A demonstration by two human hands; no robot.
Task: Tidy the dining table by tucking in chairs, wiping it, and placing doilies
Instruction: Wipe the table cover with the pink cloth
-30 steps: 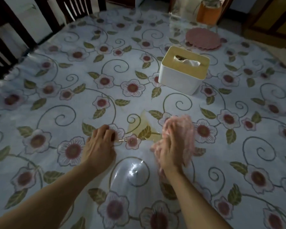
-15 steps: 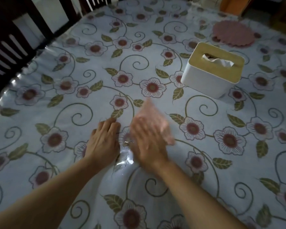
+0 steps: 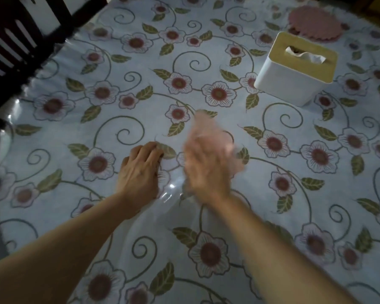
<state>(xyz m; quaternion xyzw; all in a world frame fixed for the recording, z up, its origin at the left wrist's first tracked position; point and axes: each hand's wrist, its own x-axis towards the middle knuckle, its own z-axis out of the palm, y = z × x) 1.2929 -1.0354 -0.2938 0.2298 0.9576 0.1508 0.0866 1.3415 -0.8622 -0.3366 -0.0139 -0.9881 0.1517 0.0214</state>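
The right hand (image 3: 204,170), blurred, grasps a pink cloth (image 3: 208,132) beside the left hand (image 3: 140,170), whose curled fingers press the desk (image 3: 272,194); the doily (image 3: 315,23) lies far ahead-right, nearer the right hand.

the worktop (image 3: 140,88) wears a glossy pale cover printed with red flowers and green leaves. a blurred pink cloth (image 3: 208,132) lies on it near the middle. a scalloped pink doily (image 3: 315,23) lies flat at far right. dark chairs (image 3: 13,40) stand at far left.
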